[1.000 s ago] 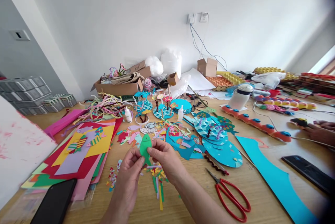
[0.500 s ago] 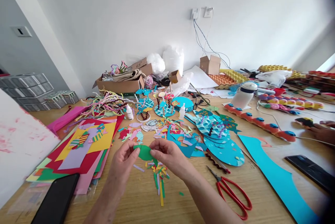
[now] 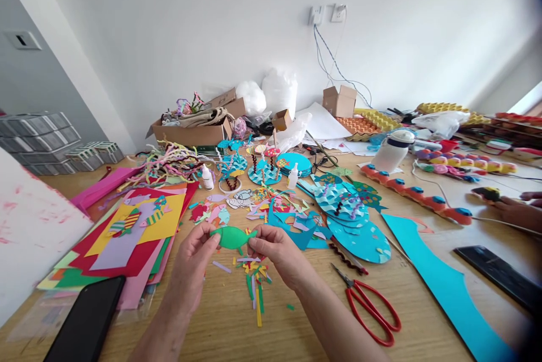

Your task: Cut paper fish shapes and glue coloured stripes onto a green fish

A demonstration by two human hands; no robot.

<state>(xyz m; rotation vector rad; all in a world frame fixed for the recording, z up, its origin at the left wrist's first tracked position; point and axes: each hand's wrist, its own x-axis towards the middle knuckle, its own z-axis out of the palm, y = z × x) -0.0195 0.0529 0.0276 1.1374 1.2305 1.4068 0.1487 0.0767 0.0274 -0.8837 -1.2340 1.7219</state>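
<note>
A green paper fish (image 3: 231, 238) is stretched level between my two hands above the table. My left hand (image 3: 195, 252) pinches its left end between thumb and fingers. At the tail on the right, my right hand (image 3: 275, 249) grips with thumb and fingertips. Below the fish lie thin paper strips (image 3: 259, 300) in green, yellow and purple. Red-handled scissors (image 3: 368, 305) rest to the right of my right forearm, blades pointing up and left. Beyond my hands are paper fish cutouts (image 3: 220, 214) and blue paper scraps (image 3: 292, 229).
Coloured paper sheets (image 3: 148, 260) and a black phone (image 3: 87, 317) lie at left. Two glue bottles (image 3: 207, 177) stand farther back. Blue decorated discs (image 3: 359, 238), a white-bodied jar (image 3: 392, 153) and a blue paper sheet (image 3: 440, 277) are at right. Another person's hand (image 3: 519, 212) is at the right edge.
My right hand has shifted to the tail, so more of the green fish shows, now flatter and spread out. The whole view has shifted slightly.
</note>
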